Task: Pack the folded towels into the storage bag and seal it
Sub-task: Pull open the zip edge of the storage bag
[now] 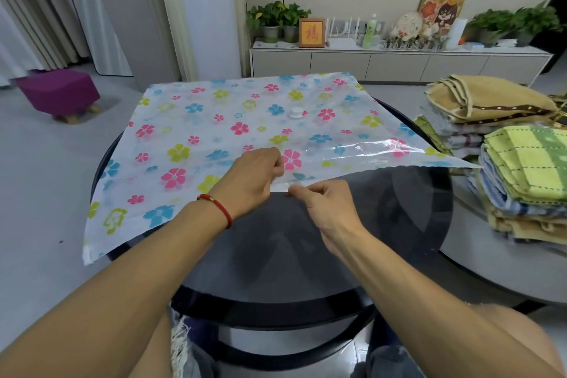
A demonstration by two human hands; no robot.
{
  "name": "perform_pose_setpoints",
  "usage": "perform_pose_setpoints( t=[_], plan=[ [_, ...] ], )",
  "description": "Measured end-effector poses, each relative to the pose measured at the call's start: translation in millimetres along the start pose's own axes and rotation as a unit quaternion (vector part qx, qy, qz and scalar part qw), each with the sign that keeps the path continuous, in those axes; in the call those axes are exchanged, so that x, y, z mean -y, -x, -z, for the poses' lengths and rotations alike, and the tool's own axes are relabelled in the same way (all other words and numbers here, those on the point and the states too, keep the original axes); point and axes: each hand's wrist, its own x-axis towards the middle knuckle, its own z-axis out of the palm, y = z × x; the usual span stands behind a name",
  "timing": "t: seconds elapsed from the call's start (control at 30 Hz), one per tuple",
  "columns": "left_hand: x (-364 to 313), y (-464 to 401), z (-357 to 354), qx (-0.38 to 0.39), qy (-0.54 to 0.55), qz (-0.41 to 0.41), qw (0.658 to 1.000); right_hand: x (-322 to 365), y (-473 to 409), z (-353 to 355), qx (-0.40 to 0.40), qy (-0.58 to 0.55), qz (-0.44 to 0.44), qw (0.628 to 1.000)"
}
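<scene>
A flat plastic storage bag (221,120) printed with coloured flowers lies spread over a round dark glass table (399,215). A white valve cap (296,112) sits on its upper middle. My left hand (251,178) pinches the bag's near edge from above, and my right hand (325,202) pinches the same edge just to the right, the two hands almost touching. To the right of my hands the clear top layer is lifted a little. Folded towels stand in two stacks at the right: a yellow-green one (527,163) tops the near stack, a tan one (487,98) the far stack.
The towel stacks rest on a lower grey round table (491,264) beside the glass one. A purple stool (58,92) stands on the floor at far left. A long low cabinet (399,64) with plants and ornaments runs along the back wall.
</scene>
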Motion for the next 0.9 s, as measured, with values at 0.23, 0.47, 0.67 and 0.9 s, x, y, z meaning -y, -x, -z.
perform_pose_setpoints(
  t=[0.23, 0.47, 0.67, 0.9],
  plan=[
    [-2, 10, -7, 0.039, 0.000, -0.071, 0.997, 6, 0, 5, -0.003, -0.036, -0.003, 0.999],
    [-4, 2, -11, -0.044, 0.038, -0.005, 0.998, -1, 11, 4, -0.024, 0.022, 0.011, 0.999],
    [6, -11, -4, -0.065, 0.074, 0.048, 0.994, -9, 35, 5, -0.008, 0.293, 0.073, 0.953],
    [10, 3, -7, -0.072, 0.048, -0.038, 0.996, 5, 39, 29, -0.004, 0.499, 0.343, 0.796]
  ],
)
